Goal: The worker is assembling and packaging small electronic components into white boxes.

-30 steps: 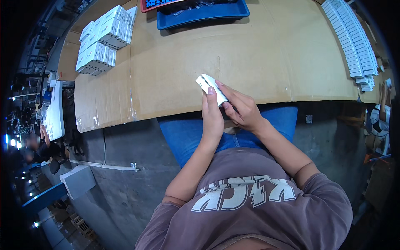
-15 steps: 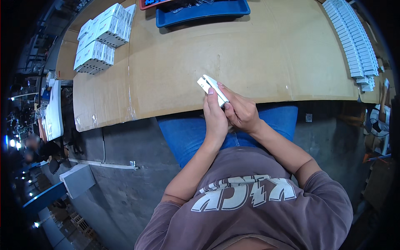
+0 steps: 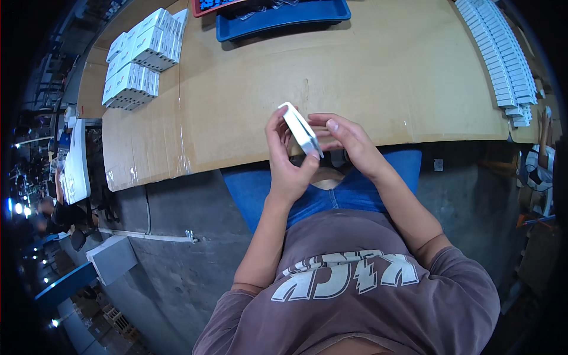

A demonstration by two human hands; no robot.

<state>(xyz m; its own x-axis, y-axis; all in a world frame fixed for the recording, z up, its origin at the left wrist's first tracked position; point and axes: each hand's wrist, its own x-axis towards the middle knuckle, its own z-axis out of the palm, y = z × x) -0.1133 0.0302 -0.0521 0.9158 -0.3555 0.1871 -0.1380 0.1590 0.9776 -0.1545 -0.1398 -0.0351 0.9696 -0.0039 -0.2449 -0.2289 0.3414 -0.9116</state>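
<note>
A small white flat box (image 3: 300,128) is tilted in my left hand (image 3: 289,160), just above the table's near edge. My left thumb presses its lower end, and the fingers reach round to its upper end. A narrow dark gap runs along the box's side. Beside it on the right is my right hand (image 3: 354,142), its fingers stretched toward the box and the thumb raised. Whether the right fingertips touch the box is hard to tell.
Stacked white boxes (image 3: 139,53) stand at the far left of the cardboard-covered table (image 3: 248,89). Long rows of white boxes (image 3: 497,59) line the right side. A blue tray (image 3: 284,23) and a red tray (image 3: 204,8) sit at the far edge. Another person (image 3: 59,216) is at the far left.
My right hand has come off the box and moved right, its fingers opening. The left hand has shifted left and now holds the box, which is turned to another side.
</note>
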